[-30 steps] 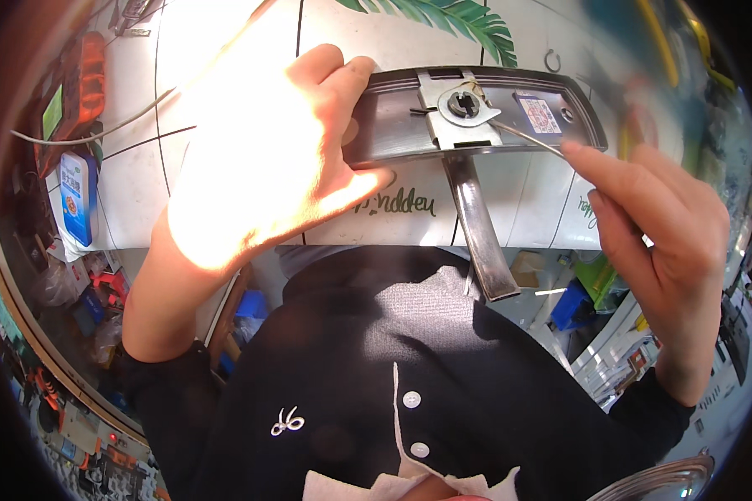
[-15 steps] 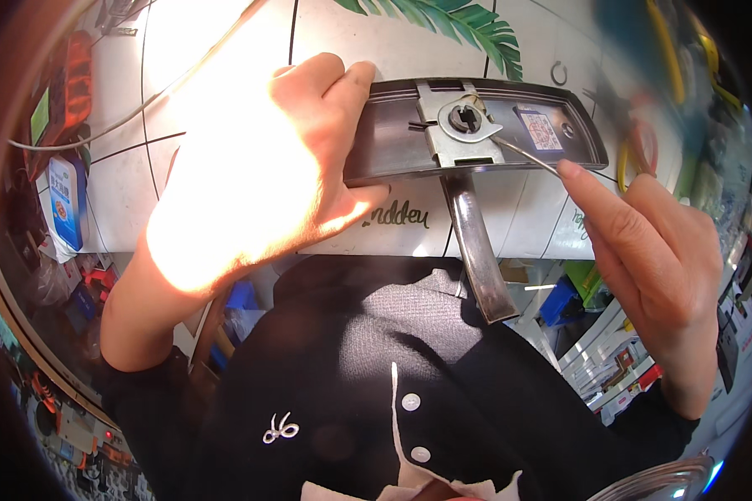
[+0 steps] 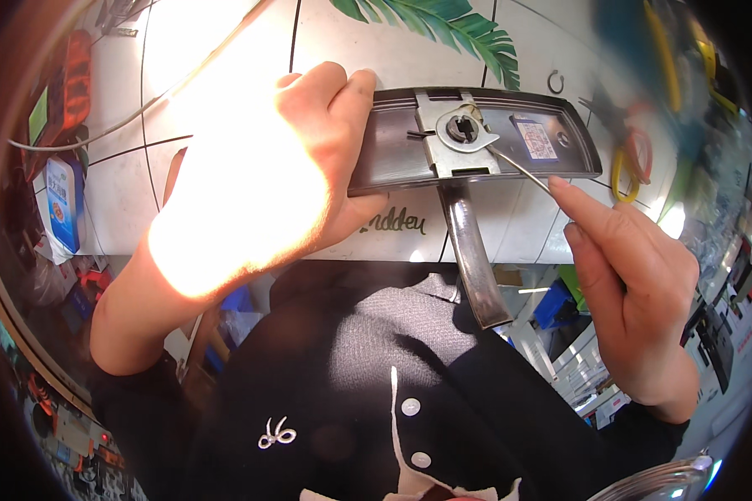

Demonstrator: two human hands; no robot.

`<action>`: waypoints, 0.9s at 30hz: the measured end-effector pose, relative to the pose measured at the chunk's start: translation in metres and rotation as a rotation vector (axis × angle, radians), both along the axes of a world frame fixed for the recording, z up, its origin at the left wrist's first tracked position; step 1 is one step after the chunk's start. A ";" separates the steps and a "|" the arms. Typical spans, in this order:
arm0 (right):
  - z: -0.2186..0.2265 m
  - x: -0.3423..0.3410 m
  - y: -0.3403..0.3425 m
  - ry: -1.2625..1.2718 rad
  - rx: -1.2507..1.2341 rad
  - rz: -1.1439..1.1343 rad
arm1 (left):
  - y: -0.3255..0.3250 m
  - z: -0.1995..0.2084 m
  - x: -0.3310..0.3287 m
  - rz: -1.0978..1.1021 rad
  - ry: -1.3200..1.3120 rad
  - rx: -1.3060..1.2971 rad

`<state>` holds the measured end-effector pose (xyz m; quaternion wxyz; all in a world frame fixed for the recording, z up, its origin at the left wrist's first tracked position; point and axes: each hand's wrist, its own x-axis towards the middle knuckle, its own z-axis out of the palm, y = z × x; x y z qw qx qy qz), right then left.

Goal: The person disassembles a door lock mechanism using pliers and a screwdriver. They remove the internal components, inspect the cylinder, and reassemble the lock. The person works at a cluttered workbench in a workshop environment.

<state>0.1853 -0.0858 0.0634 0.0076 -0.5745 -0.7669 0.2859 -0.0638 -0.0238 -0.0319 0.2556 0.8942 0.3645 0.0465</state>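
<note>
A dark metal door-handle plate (image 3: pixel 393 146) lies with its hollow back up on the table. Its lever handle (image 3: pixel 475 259) sticks out over the table's near edge. A silver bracket (image 3: pixel 455 161) crosses the plate, carrying a round washer with a pointed tab around a slotted hub (image 3: pixel 463 128). My left hand (image 3: pixel 284 159), partly washed out by sunlight, grips the plate's left end. My right hand (image 3: pixel 635 275) has its index fingertip on a thin metal rod (image 3: pixel 522 169), which reaches to the washer's tab. The fingers hide the rod's other end.
An open metal ring clip (image 3: pixel 556 81) lies beyond the plate. Pliers with red and yellow handles (image 3: pixel 635 163) rest to the right. A blue and white box (image 3: pixel 64 203) and an orange-black item (image 3: pixel 68 88) stand at the left. A pale cable (image 3: pixel 154 98) crosses the far left.
My right hand has shifted a little left and down, its thumb side now more visible. The rod slants more steeply. The plate has shifted slightly left and nearer in view.
</note>
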 end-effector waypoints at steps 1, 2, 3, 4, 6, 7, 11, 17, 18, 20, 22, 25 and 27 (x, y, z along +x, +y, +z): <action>-0.002 -0.001 -0.001 0.021 0.001 -0.025 | 0.000 0.000 0.000 -0.007 -0.014 -0.002; -0.003 -0.002 -0.002 0.042 0.003 -0.050 | 0.000 -0.001 0.000 -0.008 -0.017 -0.003; -0.005 -0.003 -0.003 0.081 0.013 -0.083 | 0.000 -0.001 0.000 -0.003 -0.022 -0.001; -0.006 -0.003 -0.004 0.115 0.008 -0.117 | 0.000 -0.002 0.000 -0.008 -0.020 0.007; -0.007 -0.002 -0.004 0.107 0.030 -0.112 | 0.000 -0.003 0.001 -0.009 -0.016 0.025; -0.007 -0.001 -0.003 0.101 0.035 -0.100 | 0.000 -0.003 0.001 -0.010 -0.010 0.027; -0.004 0.004 0.001 -0.098 0.164 0.211 | 0.000 -0.002 0.000 -0.010 0.015 0.039; -0.006 0.006 0.003 -0.109 0.197 0.251 | 0.000 -0.001 0.000 -0.015 0.024 0.043; -0.008 0.006 0.002 -0.054 0.165 0.185 | 0.000 0.000 0.001 -0.007 0.034 0.040; -0.011 0.004 0.001 0.043 0.101 0.046 | 0.000 0.000 0.002 -0.008 0.049 0.032; -0.011 0.003 0.001 0.108 0.036 -0.073 | 0.000 0.001 0.003 -0.001 0.059 0.023; -0.006 0.001 0.004 0.126 -0.064 -0.170 | 0.000 0.002 0.004 0.007 0.061 0.013; 0.001 0.000 0.005 0.161 -0.183 -0.279 | 0.000 0.003 0.003 0.005 0.063 0.000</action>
